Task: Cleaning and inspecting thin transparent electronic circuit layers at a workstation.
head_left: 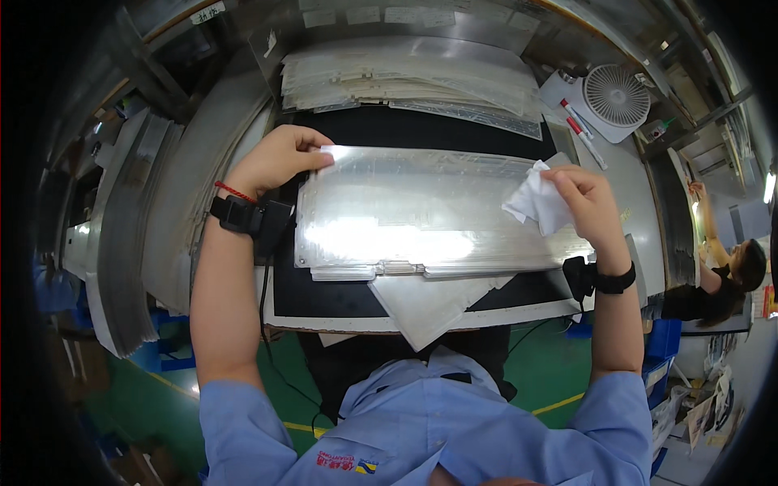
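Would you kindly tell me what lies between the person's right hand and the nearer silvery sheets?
In the head view, a crumpled white cloth, held by the right hand, lies between it and the silvery sheets; contact is unclear.

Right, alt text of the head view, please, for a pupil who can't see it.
A person's right hand holds a white cloth over shiny flat sheets; the left hand touches their upper-left corner. More sheets are stacked behind, near a white fan.
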Demonstrator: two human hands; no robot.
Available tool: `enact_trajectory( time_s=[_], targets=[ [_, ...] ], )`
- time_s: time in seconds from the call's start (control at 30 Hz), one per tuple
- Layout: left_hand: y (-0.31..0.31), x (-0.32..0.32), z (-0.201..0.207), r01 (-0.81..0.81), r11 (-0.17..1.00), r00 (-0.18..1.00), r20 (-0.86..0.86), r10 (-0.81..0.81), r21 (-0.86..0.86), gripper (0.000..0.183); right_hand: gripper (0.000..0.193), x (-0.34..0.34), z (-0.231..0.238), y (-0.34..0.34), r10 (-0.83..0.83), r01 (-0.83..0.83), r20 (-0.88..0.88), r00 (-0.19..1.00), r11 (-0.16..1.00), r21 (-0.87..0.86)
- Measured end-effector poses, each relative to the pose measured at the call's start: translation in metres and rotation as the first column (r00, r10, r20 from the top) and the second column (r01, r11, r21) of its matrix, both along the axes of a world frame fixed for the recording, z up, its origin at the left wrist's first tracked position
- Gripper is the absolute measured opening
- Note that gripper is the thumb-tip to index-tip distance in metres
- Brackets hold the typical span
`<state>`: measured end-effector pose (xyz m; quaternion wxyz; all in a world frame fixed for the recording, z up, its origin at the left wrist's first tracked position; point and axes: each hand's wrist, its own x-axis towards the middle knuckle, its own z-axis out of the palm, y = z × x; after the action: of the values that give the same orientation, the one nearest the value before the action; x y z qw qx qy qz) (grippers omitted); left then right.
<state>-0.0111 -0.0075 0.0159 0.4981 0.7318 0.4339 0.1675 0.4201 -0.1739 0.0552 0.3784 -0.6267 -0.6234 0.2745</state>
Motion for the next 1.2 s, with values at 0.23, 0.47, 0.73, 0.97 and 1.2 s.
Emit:
enact_trajectory(
  time_s=[0.23,0.47,0.73,0.97,1.2],
  targets=[
    [0.005,0.005,-0.008,-0.109,0.987,0.994,0.043,0.104,0.114,0.023,0.015,-0.013,-0.003,-0.009,-0.08,0.092,-0.22,0.972,0.995,0.043],
    [-0.004,0.012,-0.003,-0.187,0.973,0.966,0.205,0.158,0.134,0.025,0.016,0.015,-0.016,-0.018,-0.225,0.225,-0.087,0.97,0.974,-0.016],
    [0.0,0.009,-0.005,-0.15,0.984,0.984,0.108,0.14,0.095,0.018,0.024,0.023,-0.01,-0.03,-0.16,0.287,-0.488,0.858,0.937,0.197],
    [0.001,0.009,-0.004,-0.117,0.993,0.966,0.235,0.111,0.014,0.024,0.027,0.061,-0.001,-0.048,-0.105,0.256,-0.685,0.721,0.959,0.123],
    [-0.005,-0.007,0.014,0.092,0.979,0.967,0.252,-0.043,-0.183,0.03,0.018,0.053,0.013,-0.05,-0.328,0.425,-0.612,0.72,0.905,0.013]
  ],
)
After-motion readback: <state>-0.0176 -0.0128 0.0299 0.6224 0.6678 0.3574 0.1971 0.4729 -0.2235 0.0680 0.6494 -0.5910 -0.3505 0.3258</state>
